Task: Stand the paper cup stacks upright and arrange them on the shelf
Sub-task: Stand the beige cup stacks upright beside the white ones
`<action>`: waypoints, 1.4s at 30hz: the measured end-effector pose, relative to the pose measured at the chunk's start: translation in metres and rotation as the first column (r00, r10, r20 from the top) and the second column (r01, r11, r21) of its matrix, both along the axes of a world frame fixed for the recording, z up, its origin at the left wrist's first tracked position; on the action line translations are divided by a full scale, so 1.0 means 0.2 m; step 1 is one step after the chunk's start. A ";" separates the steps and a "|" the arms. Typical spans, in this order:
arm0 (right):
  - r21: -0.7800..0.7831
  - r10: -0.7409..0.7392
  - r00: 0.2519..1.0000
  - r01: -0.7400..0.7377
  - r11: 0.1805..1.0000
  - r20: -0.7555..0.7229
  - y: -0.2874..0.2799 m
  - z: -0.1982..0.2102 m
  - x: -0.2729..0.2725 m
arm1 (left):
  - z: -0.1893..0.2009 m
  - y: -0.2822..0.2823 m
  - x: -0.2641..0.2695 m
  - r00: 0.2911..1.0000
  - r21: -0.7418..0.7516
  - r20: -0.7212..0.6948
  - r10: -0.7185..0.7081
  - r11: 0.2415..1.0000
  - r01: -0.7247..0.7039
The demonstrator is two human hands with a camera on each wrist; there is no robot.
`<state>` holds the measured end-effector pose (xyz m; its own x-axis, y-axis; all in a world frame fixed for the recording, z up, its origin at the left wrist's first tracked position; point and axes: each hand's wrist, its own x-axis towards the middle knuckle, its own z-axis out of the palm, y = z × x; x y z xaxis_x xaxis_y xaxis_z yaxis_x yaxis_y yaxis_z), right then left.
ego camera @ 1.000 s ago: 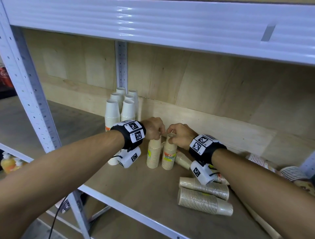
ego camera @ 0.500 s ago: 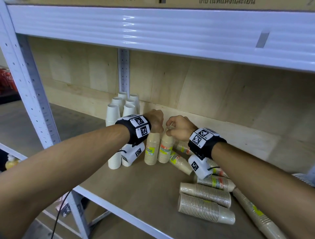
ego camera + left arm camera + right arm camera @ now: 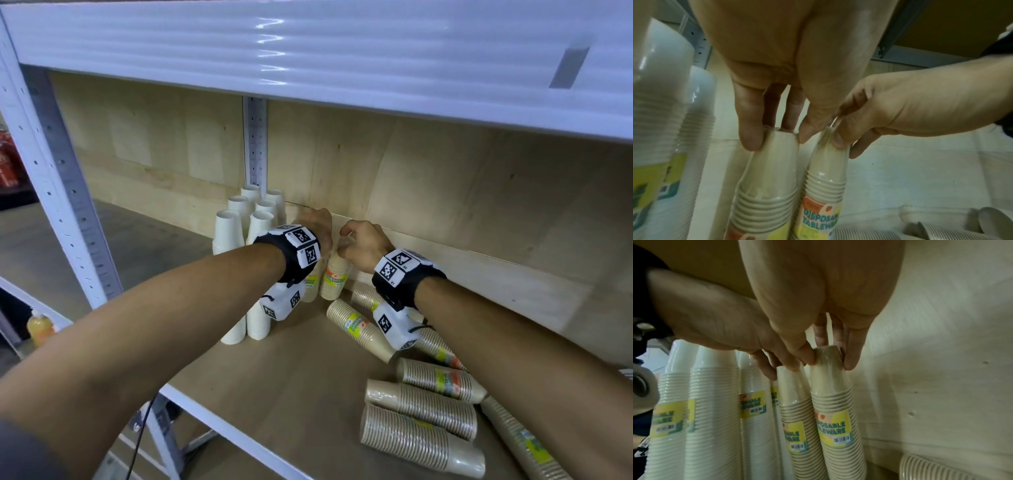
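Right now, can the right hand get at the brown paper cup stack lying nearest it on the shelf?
Probably yes, once it lets go: the right hand grips an upright brown stack, and the lying brown cup stack sits just below its wrist, nothing covering it.

Reached both bare forearms forward side by side, each wrist strapped with a black band. Curled the left hand (image 3: 317, 228) downward, fingers (image 3: 750, 138) and thumb pinching from opposite sides. Held the right hand (image 3: 364, 241) just beside the left, knuckles up, its fingertips (image 3: 852, 360) and thumb likewise pinched together below the palm, nearly touching the left hand's thumb.
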<state>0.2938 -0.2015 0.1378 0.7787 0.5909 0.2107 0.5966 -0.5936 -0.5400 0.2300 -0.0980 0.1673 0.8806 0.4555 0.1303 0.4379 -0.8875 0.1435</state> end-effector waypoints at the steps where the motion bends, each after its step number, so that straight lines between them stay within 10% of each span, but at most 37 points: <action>1: -0.007 0.001 1.000 -0.001 1.000 -0.002 0.00 -0.01 0.01 | 0.00 0.00 0.01 1.000 -0.013 0.002 0.017 1.000 -0.016; 42: -0.219 0.050 0.998 -0.044 0.975 0.023 -0.20 -0.11 0.10 | -0.11 -0.11 0.11 0.996 0.089 0.028 -0.087 0.992 0.084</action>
<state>0.3138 -0.2411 0.1162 0.7448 0.6606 0.0938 0.6395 -0.6666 -0.3831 0.2518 -0.1201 0.1454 0.9106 0.3642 0.1952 0.3562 -0.9313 0.0763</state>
